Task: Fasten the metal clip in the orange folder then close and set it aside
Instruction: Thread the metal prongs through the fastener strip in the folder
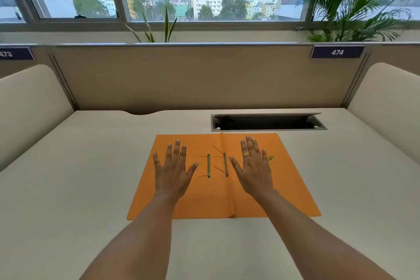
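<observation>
An orange folder (213, 198) lies spread flat on the beige desk, its crease running down the middle. On its left half rests a brass clip bar (208, 165) with two thin prongs pointing left. Beside the crease sits a second metal clip strip (225, 164) whose two prongs stick up and to the left. A small brass piece (271, 158) lies on the right half, partly behind my fingers. My left hand (172, 171) hovers palm down, fingers spread, over the left half. My right hand (254, 169), wearing a ring, is spread over the right half. Neither hand holds anything.
A rectangular cable slot (268, 122) is sunk into the desk just beyond the folder. A beige partition (204, 77) closes the back, with rounded side dividers (29, 107) left and right. Plants stand behind the partition under the window.
</observation>
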Tool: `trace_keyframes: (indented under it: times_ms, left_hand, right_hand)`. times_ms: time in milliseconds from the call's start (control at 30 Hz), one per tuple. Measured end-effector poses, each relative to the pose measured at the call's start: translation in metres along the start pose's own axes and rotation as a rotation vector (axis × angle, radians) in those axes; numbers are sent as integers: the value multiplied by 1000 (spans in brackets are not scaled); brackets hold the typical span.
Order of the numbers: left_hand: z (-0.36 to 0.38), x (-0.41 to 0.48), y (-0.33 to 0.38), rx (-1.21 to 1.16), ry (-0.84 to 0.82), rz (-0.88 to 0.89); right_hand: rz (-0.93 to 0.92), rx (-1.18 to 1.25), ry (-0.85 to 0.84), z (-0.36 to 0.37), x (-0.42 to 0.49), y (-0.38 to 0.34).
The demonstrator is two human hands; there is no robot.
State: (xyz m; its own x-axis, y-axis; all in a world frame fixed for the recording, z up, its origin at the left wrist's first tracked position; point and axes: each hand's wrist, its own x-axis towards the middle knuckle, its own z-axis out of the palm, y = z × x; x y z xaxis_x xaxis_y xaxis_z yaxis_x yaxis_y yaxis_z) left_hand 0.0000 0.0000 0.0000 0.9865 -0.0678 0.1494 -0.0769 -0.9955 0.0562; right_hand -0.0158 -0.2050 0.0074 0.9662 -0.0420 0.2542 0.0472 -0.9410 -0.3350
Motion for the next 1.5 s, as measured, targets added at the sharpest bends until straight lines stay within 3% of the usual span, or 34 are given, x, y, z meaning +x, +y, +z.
trace_keyframes:
  times_ms: [133, 267, 467, 900, 1333, 1500]
  left_hand:
    - [18, -3, -11, -14, -37, -23]
    - [31, 1, -11, -160, -198, -76]
    - [52, 11, -13, -187, -298, -30]
    - [82, 31, -16, -197, -249, -20]
    - [90, 26, -13, -181, -165, -48]
    - [91, 22, -12, -199, -149, -66]
  right_hand:
    - [13, -11, -30, 19, -8, 12]
    - [53, -49, -132, 34, -11, 19]
    - [170, -10, -263, 46, -12, 31]
    - [405, 40, -175, 60, 18, 67]
    - [373, 111, -163, 66, 24, 72]
    - [336, 198, -60, 63, 21, 72]
